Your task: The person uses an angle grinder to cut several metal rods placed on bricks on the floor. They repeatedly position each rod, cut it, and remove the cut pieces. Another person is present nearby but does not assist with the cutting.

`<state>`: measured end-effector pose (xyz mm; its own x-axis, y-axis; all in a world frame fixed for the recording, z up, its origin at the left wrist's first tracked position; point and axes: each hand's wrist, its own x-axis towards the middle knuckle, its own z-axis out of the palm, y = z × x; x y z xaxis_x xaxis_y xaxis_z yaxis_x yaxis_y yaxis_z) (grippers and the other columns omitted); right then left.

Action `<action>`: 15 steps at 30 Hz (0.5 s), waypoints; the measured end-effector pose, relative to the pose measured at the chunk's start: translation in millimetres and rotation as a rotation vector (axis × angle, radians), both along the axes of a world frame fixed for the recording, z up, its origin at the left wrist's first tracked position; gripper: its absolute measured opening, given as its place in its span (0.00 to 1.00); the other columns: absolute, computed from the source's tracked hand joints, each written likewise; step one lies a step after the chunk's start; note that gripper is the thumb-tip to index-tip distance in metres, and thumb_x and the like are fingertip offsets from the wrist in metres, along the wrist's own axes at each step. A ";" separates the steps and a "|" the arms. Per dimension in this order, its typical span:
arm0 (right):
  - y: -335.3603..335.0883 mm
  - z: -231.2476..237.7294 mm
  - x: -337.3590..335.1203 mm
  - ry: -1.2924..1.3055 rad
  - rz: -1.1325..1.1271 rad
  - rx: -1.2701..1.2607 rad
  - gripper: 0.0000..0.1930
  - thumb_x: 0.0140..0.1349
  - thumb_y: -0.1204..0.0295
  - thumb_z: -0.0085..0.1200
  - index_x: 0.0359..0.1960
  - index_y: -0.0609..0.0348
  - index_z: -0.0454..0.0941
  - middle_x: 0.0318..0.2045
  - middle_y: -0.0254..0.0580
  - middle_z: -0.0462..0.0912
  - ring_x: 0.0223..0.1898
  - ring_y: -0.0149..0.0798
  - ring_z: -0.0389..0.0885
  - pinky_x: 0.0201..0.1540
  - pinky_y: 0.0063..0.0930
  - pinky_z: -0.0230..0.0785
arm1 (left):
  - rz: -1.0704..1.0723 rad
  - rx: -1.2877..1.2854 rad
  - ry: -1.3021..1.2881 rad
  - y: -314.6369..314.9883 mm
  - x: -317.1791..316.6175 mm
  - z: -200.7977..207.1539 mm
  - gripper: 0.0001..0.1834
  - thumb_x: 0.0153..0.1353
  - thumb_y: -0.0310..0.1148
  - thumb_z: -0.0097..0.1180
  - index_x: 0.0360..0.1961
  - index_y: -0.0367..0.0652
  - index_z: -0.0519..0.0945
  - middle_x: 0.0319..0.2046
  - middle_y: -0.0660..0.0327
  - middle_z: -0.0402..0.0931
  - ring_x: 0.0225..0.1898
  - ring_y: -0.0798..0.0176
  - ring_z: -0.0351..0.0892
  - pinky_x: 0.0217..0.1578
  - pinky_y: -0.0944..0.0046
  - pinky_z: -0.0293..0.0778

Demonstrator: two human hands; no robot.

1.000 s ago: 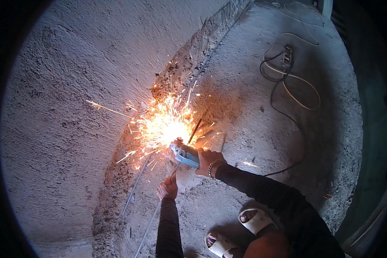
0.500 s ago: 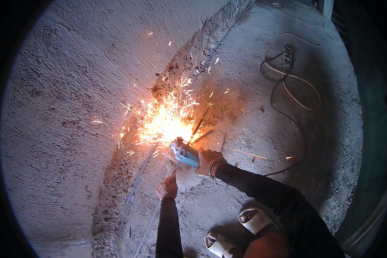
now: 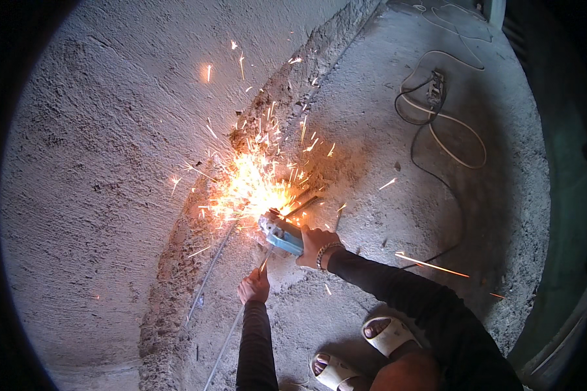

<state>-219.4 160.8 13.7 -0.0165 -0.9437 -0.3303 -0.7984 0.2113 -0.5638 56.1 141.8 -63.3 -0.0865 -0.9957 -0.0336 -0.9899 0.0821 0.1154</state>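
Observation:
My right hand (image 3: 314, 246) is wrapped round the body of a blue angle grinder (image 3: 284, 238), a bracelet on the wrist behind it. Bright sparks (image 3: 251, 186) spray from the grinder's head up and to the left, hiding its disc and the spot it touches. My left hand (image 3: 254, 286) is closed round a thin metal rod (image 3: 223, 352), which runs from the lower edge up through the fist toward the grinder's head. Short dark rod pieces (image 3: 301, 206) show just right of the sparks.
Another thin rod (image 3: 209, 277) lies along the foot of the rough wall (image 3: 104, 163). A power strip (image 3: 436, 90) with a looped white cable (image 3: 473, 130) and a dark cord (image 3: 460, 202) rests on the concrete floor at the right. My feet in pale sandals (image 3: 390, 333) are at the bottom.
The sparks have a different spread, with some now flying farther right. Of the dark rod pieces beside the grinder, one that stood steeper now lies lower. Both hands stay nearly in place.

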 end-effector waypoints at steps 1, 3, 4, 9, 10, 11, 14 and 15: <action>1.4 0.0 -0.5 -0.006 -0.014 0.007 0.38 0.44 0.52 0.69 0.54 0.59 0.69 0.39 0.54 0.86 0.42 0.54 0.87 0.45 0.48 0.80 | -0.002 -0.002 -0.011 -0.3 0.2 -0.2 0.27 0.69 0.60 0.44 0.28 0.51 0.81 0.25 0.46 0.82 0.31 0.36 0.82 0.33 0.36 0.73; 5.2 0.3 -0.7 -0.010 -0.018 0.028 0.39 0.44 0.53 0.69 0.56 0.59 0.68 0.42 0.54 0.85 0.43 0.53 0.87 0.46 0.47 0.80 | -0.005 -0.013 -0.039 -0.2 0.1 -0.6 0.26 0.69 0.59 0.44 0.29 0.51 0.81 0.25 0.45 0.81 0.30 0.36 0.82 0.32 0.36 0.73; 6.7 0.7 -0.7 -0.011 -0.025 0.038 0.40 0.44 0.53 0.70 0.57 0.59 0.68 0.43 0.55 0.85 0.44 0.53 0.87 0.46 0.47 0.80 | -0.014 -0.018 -0.027 -0.3 0.0 -0.7 0.26 0.70 0.59 0.44 0.29 0.51 0.80 0.24 0.45 0.81 0.30 0.36 0.82 0.32 0.36 0.73; 20.6 5.8 -9.1 -0.073 -0.056 -0.010 0.41 0.43 0.52 0.70 0.57 0.60 0.67 0.42 0.56 0.85 0.44 0.55 0.86 0.46 0.51 0.79 | -0.043 -0.014 -0.022 0.1 1.7 1.4 0.25 0.70 0.58 0.44 0.29 0.51 0.79 0.25 0.44 0.81 0.30 0.34 0.81 0.31 0.36 0.72; 24.8 7.5 -13.5 -0.082 -0.056 -0.013 0.40 0.43 0.52 0.69 0.56 0.59 0.67 0.42 0.56 0.85 0.44 0.56 0.86 0.46 0.52 0.79 | -0.049 0.012 -0.006 0.5 2.9 2.8 0.24 0.70 0.58 0.45 0.30 0.50 0.78 0.25 0.45 0.81 0.30 0.34 0.81 0.31 0.36 0.72; 29.5 9.2 -20.6 -0.096 -0.074 -0.022 0.39 0.43 0.52 0.70 0.55 0.59 0.68 0.41 0.56 0.85 0.44 0.56 0.86 0.46 0.52 0.79 | -0.054 0.020 0.008 -0.4 2.9 4.2 0.23 0.70 0.58 0.45 0.31 0.50 0.77 0.26 0.46 0.82 0.30 0.34 0.81 0.31 0.36 0.72; 56.3 12.3 -47.4 -0.126 -0.150 -0.064 0.38 0.43 0.50 0.70 0.52 0.57 0.70 0.41 0.57 0.84 0.43 0.58 0.85 0.45 0.53 0.78 | -0.052 0.009 0.156 2.6 2.8 11.0 0.21 0.69 0.56 0.48 0.35 0.50 0.75 0.26 0.47 0.82 0.30 0.33 0.80 0.30 0.35 0.71; 66.5 12.5 -57.6 -0.128 -0.188 -0.091 0.37 0.42 0.49 0.70 0.51 0.56 0.70 0.40 0.57 0.84 0.43 0.59 0.85 0.45 0.54 0.78 | -0.052 0.002 0.227 5.0 1.5 14.2 0.20 0.69 0.56 0.49 0.36 0.49 0.74 0.26 0.47 0.82 0.29 0.33 0.80 0.29 0.35 0.71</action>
